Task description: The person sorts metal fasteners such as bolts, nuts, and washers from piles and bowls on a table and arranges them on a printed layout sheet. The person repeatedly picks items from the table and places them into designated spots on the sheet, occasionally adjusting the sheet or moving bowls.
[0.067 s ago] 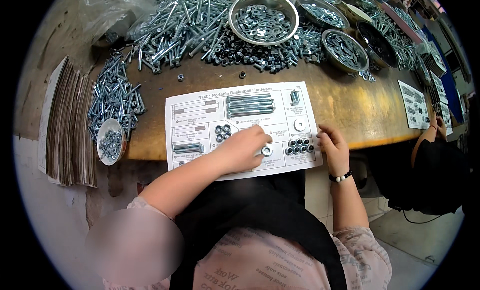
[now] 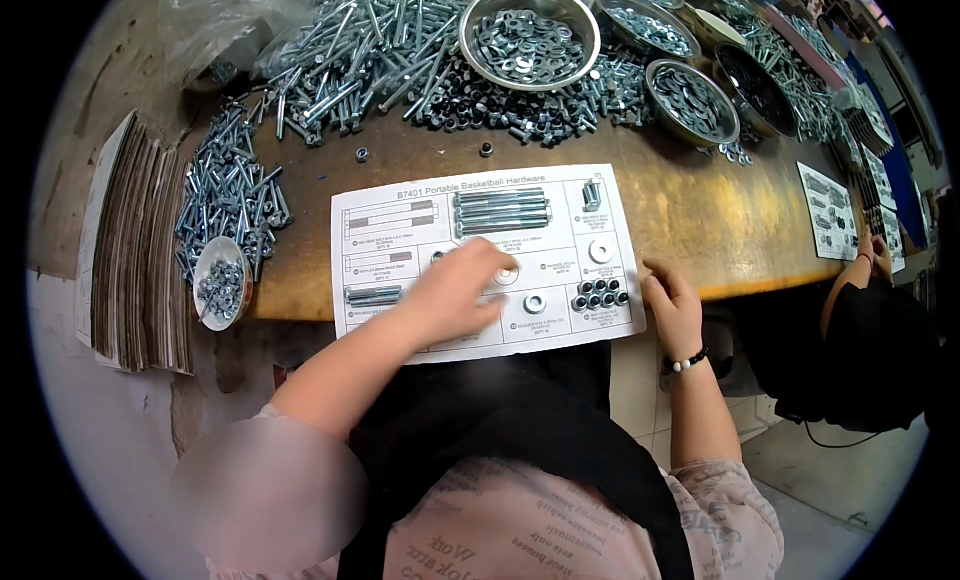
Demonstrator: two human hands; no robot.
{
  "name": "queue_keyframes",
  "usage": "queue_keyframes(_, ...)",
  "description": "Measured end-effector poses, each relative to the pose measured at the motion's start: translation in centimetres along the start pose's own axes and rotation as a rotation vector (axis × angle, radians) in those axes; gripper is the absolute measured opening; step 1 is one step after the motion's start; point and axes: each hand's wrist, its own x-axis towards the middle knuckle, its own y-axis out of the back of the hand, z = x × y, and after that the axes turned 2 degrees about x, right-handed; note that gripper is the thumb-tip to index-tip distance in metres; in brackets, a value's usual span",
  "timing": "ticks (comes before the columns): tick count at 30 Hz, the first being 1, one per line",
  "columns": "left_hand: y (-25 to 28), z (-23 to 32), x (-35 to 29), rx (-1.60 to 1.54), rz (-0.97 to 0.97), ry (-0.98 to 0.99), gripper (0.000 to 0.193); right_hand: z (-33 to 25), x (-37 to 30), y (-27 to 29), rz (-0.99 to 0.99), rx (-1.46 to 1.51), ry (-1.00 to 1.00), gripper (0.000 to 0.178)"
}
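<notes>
Okay, head feed: both hands in view, well apart. Left hand (image 2: 455, 295) is over the middle of the printed sheet (image 2: 565, 242), thumb and forefinger spread, forefinger near a pale flat washer (image 2: 507, 274). I can't tell whether its fingertips touch the paper. Right hand (image 2: 672, 298) is just off the sheet's right edge, fingers loosely curled; can't tell from here if it grips anything.

Sheet lies flat on the worn wooden tabletop (image 2: 700, 220), near edge close to the black apron (image 2: 480, 400). Parts on it, by cell: long bolts (image 2: 500, 212) in a row at top centre, short bolts (image 2: 591, 196) upper right, white washer (image 2: 600, 251) below those, dark-insert nuts (image 2: 600, 296) grouped lower right, single steel ring (image 2: 535, 304) left of them. Shorter bolt row (image 2: 375, 295) at left, near the left wrist. I've got the left hand blocking part of the central cells.

Beyond: loose bolt heap (image 2: 350, 45), steel bowl of washers (image 2: 530, 40). Far right, a co-worker's hand (image 2: 877, 257) by a second sheet (image 2: 825, 210).
</notes>
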Motion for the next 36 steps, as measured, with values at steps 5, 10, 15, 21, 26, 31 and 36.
queue_keyframes(5, 4.1, -6.6, -5.9, 0.299, 0.432, 0.284, 0.032, 0.4, -2.7, 1.5, -0.031, -0.353, 0.127, 0.032)
queue_keyframes(10, 5.4, -9.9, -10.8, 0.228, 0.406, 0.509, 0.037, -0.7, -3.9, 0.8, -0.117, -0.369, 0.111, 0.037)
queue_keyframes(15, 5.4, -9.8, -10.9, -0.205, 0.42, 0.64, 0.038, -1.4, -4.1, 0.3, -0.054, -0.447, 0.179, 0.035)
queue_keyframes(21, 5.5, -11.6, -10.7, -0.143, 0.46, 0.648, 0.031, -1.9, -4.3, 0.0, 0.013, -0.446, 0.184, 0.033)
queue_keyframes(26, 6.0, -12.5, -10.1, -0.375, 0.499, 0.742, 0.024, -0.9, -4.4, -0.3, 0.07, -0.229, 0.153, 0.029)
queue_keyframes(31, 7.9, -11.2, -9.3, -0.605, 0.448, 0.864, 0.028, -0.2, -4.6, -0.3, 0.054, 0.074, -0.055, 0.029)
queue_keyframes(36, 8.5, -11.3, -9.3, -0.788, 0.458, 0.867, 0.032, 1.0, -4.8, -0.1, 0.056, 0.437, -0.287, 0.031)
